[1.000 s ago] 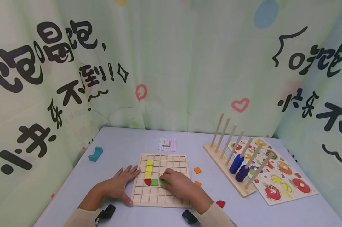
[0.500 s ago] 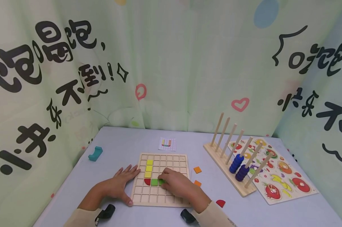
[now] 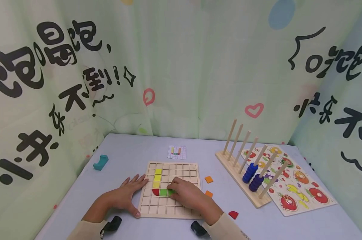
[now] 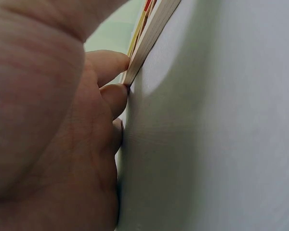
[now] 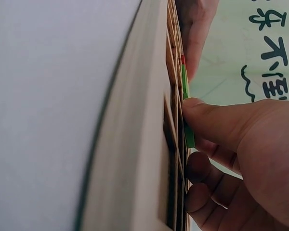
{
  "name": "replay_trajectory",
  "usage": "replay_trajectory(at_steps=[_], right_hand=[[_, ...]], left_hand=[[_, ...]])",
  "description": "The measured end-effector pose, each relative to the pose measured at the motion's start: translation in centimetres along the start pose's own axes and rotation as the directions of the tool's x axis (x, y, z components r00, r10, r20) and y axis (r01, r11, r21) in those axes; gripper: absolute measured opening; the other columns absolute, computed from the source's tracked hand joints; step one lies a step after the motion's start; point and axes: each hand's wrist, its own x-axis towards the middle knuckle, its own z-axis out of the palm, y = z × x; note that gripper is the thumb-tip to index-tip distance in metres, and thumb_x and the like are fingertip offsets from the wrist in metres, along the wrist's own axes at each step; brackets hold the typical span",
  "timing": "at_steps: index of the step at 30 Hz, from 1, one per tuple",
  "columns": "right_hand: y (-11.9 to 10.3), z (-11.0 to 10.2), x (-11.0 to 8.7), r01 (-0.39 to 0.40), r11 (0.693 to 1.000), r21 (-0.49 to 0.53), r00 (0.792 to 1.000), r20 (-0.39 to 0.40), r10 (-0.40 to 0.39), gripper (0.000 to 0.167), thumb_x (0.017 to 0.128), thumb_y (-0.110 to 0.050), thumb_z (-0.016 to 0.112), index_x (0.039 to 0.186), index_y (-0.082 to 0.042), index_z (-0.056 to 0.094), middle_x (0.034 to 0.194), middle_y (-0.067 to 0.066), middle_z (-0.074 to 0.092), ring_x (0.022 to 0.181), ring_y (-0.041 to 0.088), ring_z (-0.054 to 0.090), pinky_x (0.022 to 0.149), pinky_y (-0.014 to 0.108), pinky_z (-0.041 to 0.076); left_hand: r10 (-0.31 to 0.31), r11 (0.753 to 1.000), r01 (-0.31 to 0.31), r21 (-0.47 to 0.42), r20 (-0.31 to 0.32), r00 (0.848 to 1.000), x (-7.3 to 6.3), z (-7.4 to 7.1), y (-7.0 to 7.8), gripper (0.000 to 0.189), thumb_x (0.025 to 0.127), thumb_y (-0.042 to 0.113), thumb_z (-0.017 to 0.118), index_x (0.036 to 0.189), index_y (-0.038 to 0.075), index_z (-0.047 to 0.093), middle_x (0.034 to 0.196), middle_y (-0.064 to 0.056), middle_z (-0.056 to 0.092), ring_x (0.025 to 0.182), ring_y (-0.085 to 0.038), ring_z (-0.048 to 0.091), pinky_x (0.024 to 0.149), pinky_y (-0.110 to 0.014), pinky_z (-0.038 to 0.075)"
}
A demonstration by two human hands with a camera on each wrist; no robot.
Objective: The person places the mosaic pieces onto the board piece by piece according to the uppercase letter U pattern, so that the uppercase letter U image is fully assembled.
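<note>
A wooden grid board (image 3: 157, 210) lies on the table. My left hand (image 3: 121, 195) is spread along its left edge, the fingertips and thumb touching the rim; the left wrist view has the fingers against the board's side. My right hand (image 3: 188, 195) is over the middle of the board and pinches a green square tile (image 5: 190, 137) between thumb and finger, partly hidden by them. Left of it, another green square tile (image 3: 163, 192) sits in the grid, beside a red quarter-round tile (image 3: 155, 192). Yellow tiles (image 3: 157, 178) form a column above the red one.
Two orange tiles (image 3: 209, 179) and a red quarter-round piece (image 3: 233, 215) lie right of the board. Behind it is a small pattern card (image 3: 177, 152). A peg rack (image 3: 244, 180) with blue rings, a fruit picture board (image 3: 301, 186) and a teal curved block (image 3: 101, 162) stand farther out.
My right hand has shifted slightly left with the green tile, bringing it up close to the other green tile. My left hand has stayed at the board's edge.
</note>
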Motion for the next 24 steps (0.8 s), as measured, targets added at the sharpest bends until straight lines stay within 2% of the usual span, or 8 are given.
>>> replay_trajectory(at_steps=[12,24], right_hand=[[-0.16,-0.11,0.03,-0.03,0.999,0.015,1.0,0.006,0.03,0.031,0.091,-0.022,0.07,0.122,-0.017,0.068,0.105,-0.011,0.056,0.088,0.003,0.053,0.081,0.022,0.049],[-0.09,-0.37,-0.11,-0.009,1.0,-0.009,1.0,0.002,0.009,0.031,0.091,-0.022,0.07,0.121,-0.015,0.069,0.105,-0.01,0.055,0.088,0.003,0.054,0.08,0.022,0.049]], left_hand=[[0.01,1.0,-0.01,-0.017,0.008,1.0,-0.11,-0.29,0.22,0.126,0.055,0.057,0.088,0.155,0.013,0.026,0.162,-0.008,0.013,0.147,-0.033,-0.002,0.113,-0.057,-0.006],[0.025,1.0,-0.024,-0.017,0.012,1.0,-0.13,-0.17,-0.02,0.126,0.056,0.058,0.088,0.155,0.012,0.026,0.162,-0.009,0.013,0.147,-0.034,-0.002,0.113,-0.057,-0.005]])
